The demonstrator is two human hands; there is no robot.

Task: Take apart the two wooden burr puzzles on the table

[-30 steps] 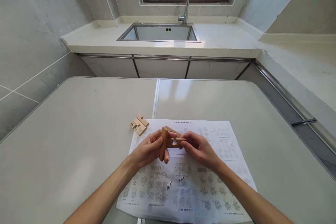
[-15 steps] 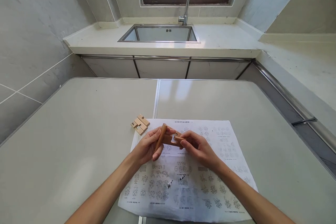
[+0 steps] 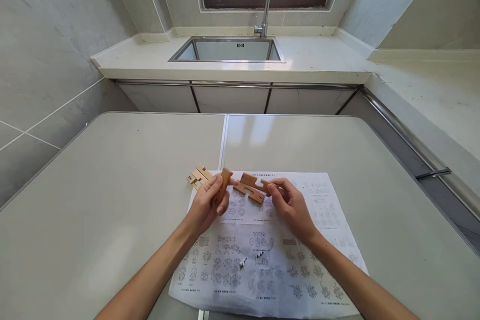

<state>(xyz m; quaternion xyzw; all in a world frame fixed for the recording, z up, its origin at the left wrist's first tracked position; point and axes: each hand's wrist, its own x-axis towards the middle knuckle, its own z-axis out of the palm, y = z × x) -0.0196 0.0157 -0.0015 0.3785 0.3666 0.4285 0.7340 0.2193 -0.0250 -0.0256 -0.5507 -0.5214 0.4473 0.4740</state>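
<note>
My left hand (image 3: 210, 202) is closed around a brown wooden puzzle piece (image 3: 225, 178), which stands tilted upward out of the fingers. Thumb and fingers of my right hand (image 3: 294, 207) pinch the right end of a notched wooden puzzle piece (image 3: 265, 186). Just below and to the left of it is another notched brown puzzle piece (image 3: 256, 196), close to the tip of a left finger; whether the two touch is hard to make out. Beneath both hands lies a large printed sheet (image 3: 270, 280) with small line diagrams.
Pale wooden puzzle pieces (image 3: 197, 176), one marked with a 3, lie together at the sheet's upper left corner, partly behind my left hand. The pale table (image 3: 93, 185) has a seam down its middle. Beyond it are a counter with a sink (image 3: 228, 61) and a tap (image 3: 267, 5).
My hands have moved slightly apart. The brown pieces between them have separated, with one notched piece in my right hand and another lower down. The left-hand piece has shifted up and left.
</note>
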